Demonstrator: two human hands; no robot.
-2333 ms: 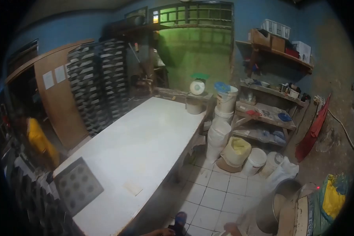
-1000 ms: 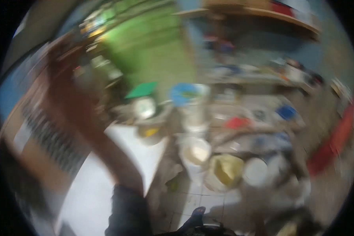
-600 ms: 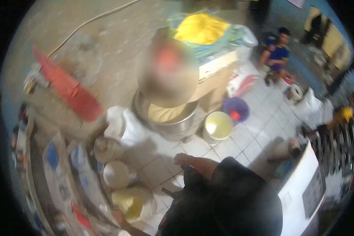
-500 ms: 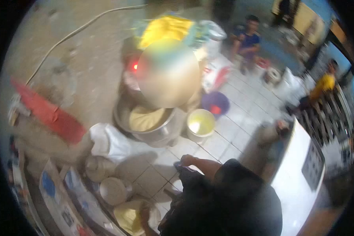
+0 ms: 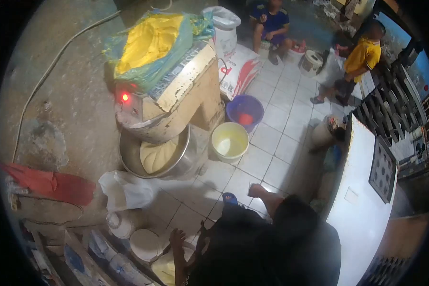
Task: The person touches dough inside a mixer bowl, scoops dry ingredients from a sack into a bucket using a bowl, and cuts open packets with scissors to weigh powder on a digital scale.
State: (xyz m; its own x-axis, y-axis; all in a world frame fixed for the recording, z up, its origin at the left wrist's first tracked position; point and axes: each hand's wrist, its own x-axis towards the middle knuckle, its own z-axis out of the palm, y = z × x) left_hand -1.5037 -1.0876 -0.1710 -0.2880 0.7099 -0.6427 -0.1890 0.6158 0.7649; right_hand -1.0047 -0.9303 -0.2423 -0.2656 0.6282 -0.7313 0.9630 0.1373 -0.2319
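My left hand (image 5: 177,237) is low in the view, its fingers apart and nothing visible in them. It is just above a tub of pale yellow material (image 5: 164,270), partly hidden by my arm, and beside a round white lid (image 5: 146,245). My right hand (image 5: 257,190) is in front of my dark clothing over the tiles, its fingers curled. Whether it holds anything is hidden. Ahead stands a large mixer (image 5: 195,97) with a red light. Its metal bowl (image 5: 188,151) contains pale dough (image 5: 158,156).
A cream bucket (image 5: 229,157) and a purple basin (image 5: 231,110) stand right of the mixer. A white counter (image 5: 350,229) flanks my right side. One person sits at the back; another, in a yellow shirt (image 5: 362,57), stands. A white sack (image 5: 124,192) lies near the bowl.
The view has shifted and sharpened. My left hand has moved up from the yellow material. The person in yellow, lower beside the racks before, now stands upright.
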